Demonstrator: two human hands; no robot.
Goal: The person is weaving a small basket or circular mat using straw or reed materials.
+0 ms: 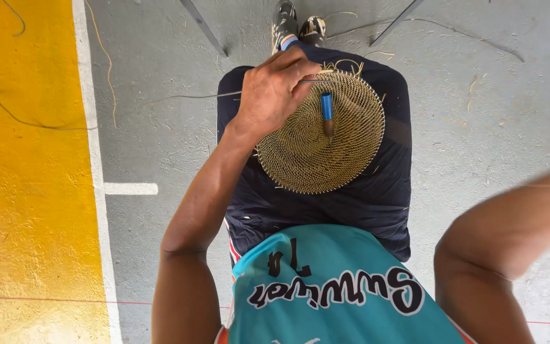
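Observation:
A round woven disc point(345, 153) of pale straw-coloured fibre lies on my lap, on dark shorts. My left hand point(274, 90) grips its upper left edge, fingers curled over the rim and a thin fibre strand. A small tool with a blue handle point(327, 113) rests on the disc, pointing toward me. My right arm point(510, 242) stretches out to the right, blurred; its hand is out of the frame.
Grey concrete floor point(479, 114) with scattered fibre scraps and loose strands. A yellow painted area point(27, 191) with a white line point(93, 159) lies to the left. My shoes point(297, 25) and two thin dark chair legs show at the top.

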